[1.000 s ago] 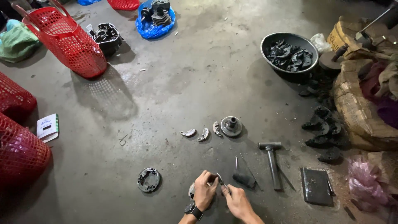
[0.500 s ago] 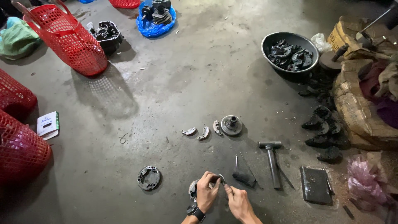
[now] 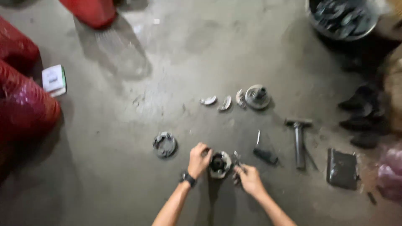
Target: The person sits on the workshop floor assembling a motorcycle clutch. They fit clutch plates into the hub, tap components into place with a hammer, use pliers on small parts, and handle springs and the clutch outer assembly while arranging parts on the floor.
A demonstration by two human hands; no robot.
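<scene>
Centrally, low in the view, a round metal clutch part (image 3: 220, 164) with a dark middle lies on the concrete floor (image 3: 125, 180). At its 9 o'clock the left hand (image 3: 199, 160), with a wristwatch (image 3: 188, 178) on its wrist, is curled closed around the rim of the part. At its 3 o'clock the right hand (image 3: 250, 179) grips a thin metal tool (image 3: 236, 160) whose tip stands just beside the rim. Another round part (image 3: 165, 145) lies near, at 9 o'clock from the left hand. A hammer (image 3: 299, 138) lies at 2 o'clock from the right hand, and a dark-handled tool (image 3: 264, 153) lies between them. Small curved pieces (image 3: 225, 103) and a hub (image 3: 257, 96) lie at 12 o'clock, well apart.
</scene>
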